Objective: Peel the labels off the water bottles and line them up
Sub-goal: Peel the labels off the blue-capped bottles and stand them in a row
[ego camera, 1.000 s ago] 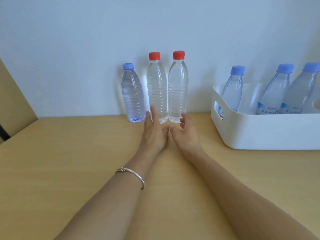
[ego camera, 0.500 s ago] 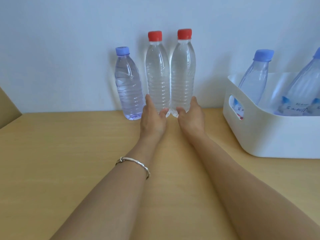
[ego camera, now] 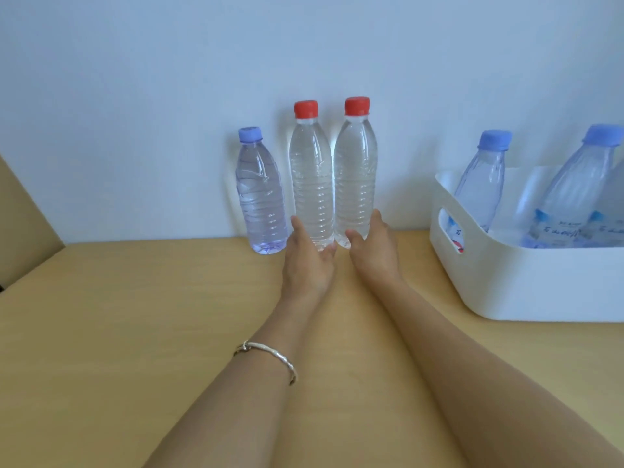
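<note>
Left hand (ego camera: 309,261) gripping the foot of the left red-capped bottle (ego camera: 310,184), right hand (ego camera: 374,251) the right red-capped bottle (ego camera: 354,177). Lining-up step, seemingly: both bare, upright beside the blue-capped bottle (ego camera: 260,197). Next: let go, fetch a labelled bottle (ego camera: 483,187) from the white bin (ego camera: 506,285).

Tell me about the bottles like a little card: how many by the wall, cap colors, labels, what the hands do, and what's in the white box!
By the wall: three bottles, upright in a row
Caps: blue-cap bottle, left red-cap bottle, right red-cap bottle
Labels on these: none
Left hand: holds the left red-cap bottle near its base
Right hand: holds the right red-cap bottle near its base
White box: boxed bottles, blue caps, labels on, at least two
</note>
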